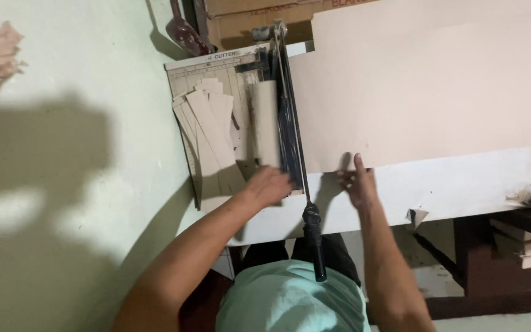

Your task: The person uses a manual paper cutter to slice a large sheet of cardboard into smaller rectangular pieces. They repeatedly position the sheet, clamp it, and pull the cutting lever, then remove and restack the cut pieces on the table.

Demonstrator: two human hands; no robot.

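A brown cardboard box (pixel 259 18) with dark printed lettering stood just behind the paper cutter (pixel 216 67), at its far end.

Matt beige cardboard sheet (pixel 437 86) and strips (pixel 213 135); metal cutter blade (pixel 290 117) with glossy black handle (pixel 314 240).

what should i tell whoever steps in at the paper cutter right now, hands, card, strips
Left hand: flat on the near end of the grey guillotine paper cutter board, beside the blade; holds nothing.
Right hand: fingers pressing the near edge of the large beige card sheet, which lies on the white table and reaches the blade.
Long black-handled cutter arm: down, handle pointing at the person.
Done: a fan of cut beige card strips lies on the board, one narrow strip next to the blade.
Left: most of the big sheet is uncut.
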